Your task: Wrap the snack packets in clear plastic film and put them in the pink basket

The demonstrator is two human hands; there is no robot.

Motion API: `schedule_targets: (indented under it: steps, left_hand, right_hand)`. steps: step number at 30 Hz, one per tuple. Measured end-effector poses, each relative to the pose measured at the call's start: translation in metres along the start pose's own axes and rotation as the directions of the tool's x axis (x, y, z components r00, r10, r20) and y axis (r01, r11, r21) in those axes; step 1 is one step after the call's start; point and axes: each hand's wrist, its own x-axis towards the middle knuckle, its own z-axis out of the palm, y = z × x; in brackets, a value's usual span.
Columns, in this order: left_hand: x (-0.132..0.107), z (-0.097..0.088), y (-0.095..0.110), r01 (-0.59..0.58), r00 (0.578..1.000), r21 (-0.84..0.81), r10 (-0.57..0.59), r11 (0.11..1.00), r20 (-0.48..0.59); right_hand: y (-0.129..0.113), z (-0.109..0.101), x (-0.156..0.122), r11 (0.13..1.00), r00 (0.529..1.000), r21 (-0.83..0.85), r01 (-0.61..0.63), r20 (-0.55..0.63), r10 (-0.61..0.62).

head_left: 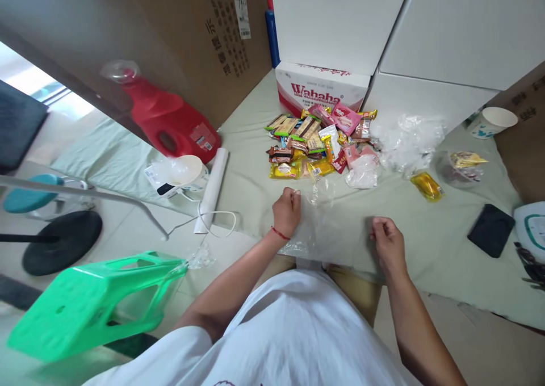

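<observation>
A pale green cloth covers the desk (438, 244), backed by white boxes and a Wahaha carton (319, 88). Wrapped snacks (298, 129) lie heaped before the carton, with crumpled clear plastic (409, 142) to their right. Nearer the person, a clear plastic bag (313, 227) lies flat at the desk's front edge. The left hand (287, 211) is closed on its left side; the right hand (388, 243), well apart from the bag, is half curled, and whether it pinches anything thin cannot be told. The step in hand looks like handling the bag; parting its layers would call for both hands at its mouth.
</observation>
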Motion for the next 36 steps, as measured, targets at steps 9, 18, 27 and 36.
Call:
schedule_targets:
  steps: [9, 18, 27, 36]
  left_hand:
    - [-0.014, 0.009, 0.023, -0.070, 0.996, -0.110, 0.064, 0.991, -0.055]
    - [0.011, -0.007, -0.022, 0.206, 0.978, 0.006, -0.206, 0.978, -0.008]
    - [-0.015, -0.009, 0.012, -0.502, 0.860, 0.179, 0.467, 0.846, 0.205]
    - [0.001, 0.016, -0.013, -0.583, 0.781, 0.274, 0.435, 0.765, 0.448]
  right_hand:
    - [-0.060, 0.058, -0.009, 0.896, 0.899, -0.290, 0.336, 0.383, -0.214]
    - [0.003, 0.006, 0.010, 0.973, 0.988, -0.205, -0.104, 0.092, 0.125]
    - [0.004, -0.002, -0.004, 0.964, 0.970, -0.216, -0.157, 0.151, 0.191]
    - [-0.050, -0.054, 0.076, 0.510, 0.853, -0.752, 0.418, 0.131, -0.506]
